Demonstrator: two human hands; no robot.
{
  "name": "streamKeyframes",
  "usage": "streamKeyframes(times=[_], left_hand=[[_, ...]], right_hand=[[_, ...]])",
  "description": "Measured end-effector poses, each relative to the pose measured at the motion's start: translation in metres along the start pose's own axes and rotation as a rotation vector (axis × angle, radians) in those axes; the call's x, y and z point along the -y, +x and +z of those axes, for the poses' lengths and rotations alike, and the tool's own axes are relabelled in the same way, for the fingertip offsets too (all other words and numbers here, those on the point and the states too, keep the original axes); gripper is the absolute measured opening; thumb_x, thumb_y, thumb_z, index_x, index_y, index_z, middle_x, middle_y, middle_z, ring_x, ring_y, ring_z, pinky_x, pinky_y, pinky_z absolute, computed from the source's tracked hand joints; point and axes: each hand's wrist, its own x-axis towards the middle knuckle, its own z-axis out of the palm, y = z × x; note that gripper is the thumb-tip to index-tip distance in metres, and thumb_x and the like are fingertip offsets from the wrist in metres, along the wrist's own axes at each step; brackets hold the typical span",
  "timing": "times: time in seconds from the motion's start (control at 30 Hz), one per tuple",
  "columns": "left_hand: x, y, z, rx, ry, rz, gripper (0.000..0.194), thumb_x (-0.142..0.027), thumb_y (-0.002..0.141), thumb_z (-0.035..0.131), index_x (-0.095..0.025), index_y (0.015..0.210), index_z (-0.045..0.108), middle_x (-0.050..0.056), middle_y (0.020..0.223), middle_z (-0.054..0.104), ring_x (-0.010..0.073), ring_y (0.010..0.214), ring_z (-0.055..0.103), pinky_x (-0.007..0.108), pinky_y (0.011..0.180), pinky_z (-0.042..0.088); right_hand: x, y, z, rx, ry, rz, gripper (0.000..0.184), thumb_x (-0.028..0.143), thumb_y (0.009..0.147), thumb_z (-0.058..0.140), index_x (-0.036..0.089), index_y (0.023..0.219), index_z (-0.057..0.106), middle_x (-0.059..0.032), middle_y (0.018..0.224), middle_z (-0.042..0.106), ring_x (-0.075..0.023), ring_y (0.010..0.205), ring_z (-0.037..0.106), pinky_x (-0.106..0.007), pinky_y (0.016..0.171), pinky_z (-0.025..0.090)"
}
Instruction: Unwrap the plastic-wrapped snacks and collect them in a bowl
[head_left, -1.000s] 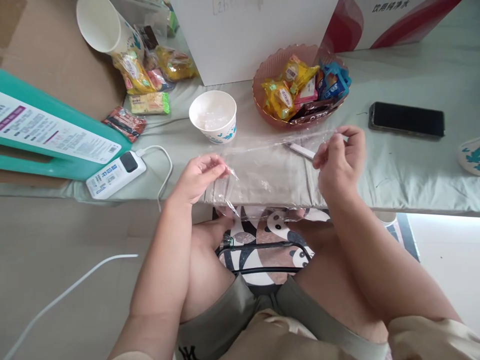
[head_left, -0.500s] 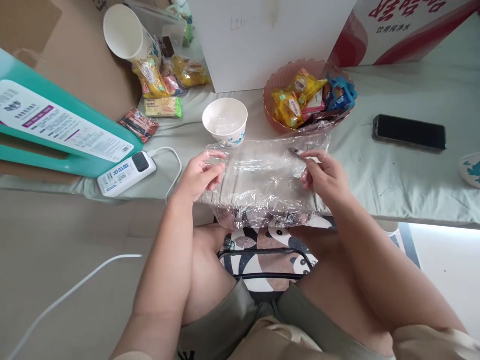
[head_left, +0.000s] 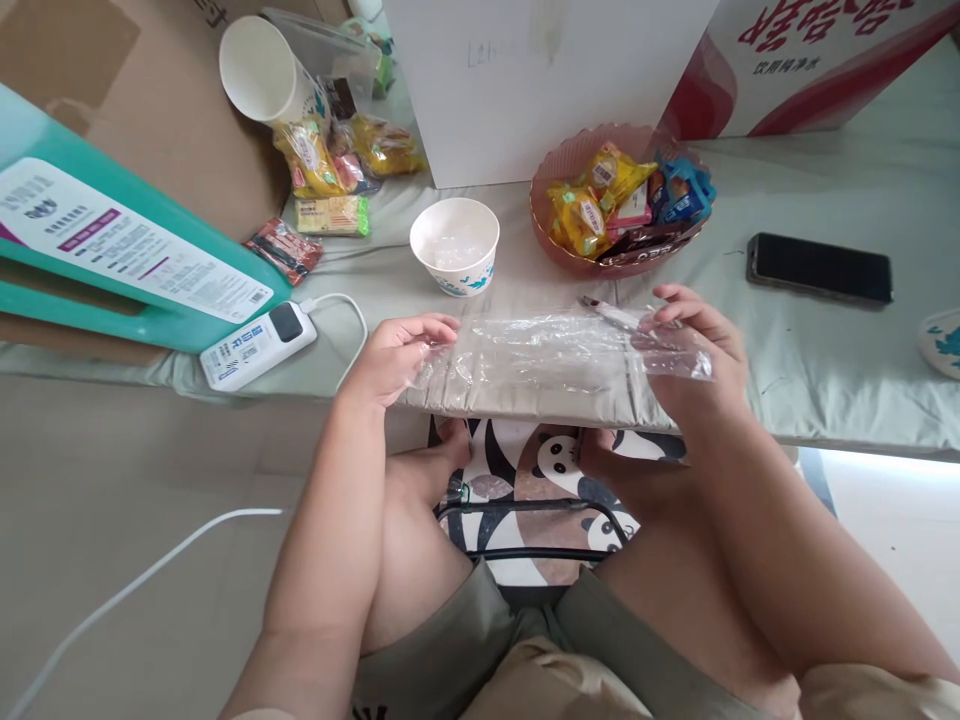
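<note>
A sheet of clear plastic film, creased and shiny, stretches between my hands over the table's front edge. My left hand pinches its left end between thumb and fingers. At the other end, my right hand has its fingers around the film, part of which lies across the hand. Beneath the film's upper right part lies a slim white tool with a dark tip. Just beyond the film stands a white paper bowl with a blue pattern; something clear and crinkled is inside.
Behind is a pink bowl of wrapped snacks. A black phone lies right. At left are a power bank with a white cable, a green jug, snack packets and a paper cup. Boxes stand at the back.
The film's hanging lower part has come up and now lies folded in a narrower band. My right hand first moved inward, then back out to the right. My left hand has barely moved.
</note>
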Motion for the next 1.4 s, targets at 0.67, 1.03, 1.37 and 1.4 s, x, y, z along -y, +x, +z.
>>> streamKeyframes(times=[0.67,1.03,1.37,1.4], left_hand=[[0.001,0.015,0.001,-0.27,0.1,-0.022,0.029,-0.006,0.052,0.064,-0.015,0.078,0.069,0.004,0.084,0.067,0.011,0.067,0.065,0.015,0.042,0.03],[-0.009,-0.006,0.035,0.392,0.002,-0.103,0.023,-0.012,0.061,0.081,-0.018,0.083,0.079,0.007,0.097,0.07,0.0079,0.056,0.061,0.015,0.032,0.024],[-0.007,-0.003,0.034,0.414,-0.167,-0.062,0.064,-0.027,0.07,0.085,-0.033,0.131,0.066,0.007,0.126,0.069,0.0216,0.089,0.076,0.016,0.04,0.037],[-0.006,-0.002,0.036,0.361,-0.205,-0.065,0.071,-0.036,0.072,0.083,-0.035,0.139,0.059,0.008,0.131,0.067,0.0258,0.1,0.075,0.019,0.047,0.046]], right_hand=[[0.027,-0.002,0.002,-0.245,-0.372,0.189,0.027,0.015,0.072,0.063,0.025,0.098,0.068,-0.0052,0.102,0.064,-0.0151,0.071,0.057,-0.033,0.067,0.049],[0.041,-0.005,0.026,0.549,0.17,0.281,0.056,0.061,0.087,0.071,0.022,0.125,0.069,-0.0136,0.136,0.069,-0.0289,0.127,0.066,-0.051,0.11,0.053],[0.058,-0.016,0.047,1.02,0.398,0.53,0.017,0.033,0.084,0.074,0.018,0.086,0.067,0.0028,0.068,0.061,-0.0091,0.06,0.054,-0.024,0.056,0.044],[0.058,-0.017,0.049,0.928,0.434,0.55,0.016,0.032,0.083,0.073,0.018,0.085,0.066,0.0029,0.067,0.059,-0.009,0.059,0.052,-0.024,0.055,0.043]])
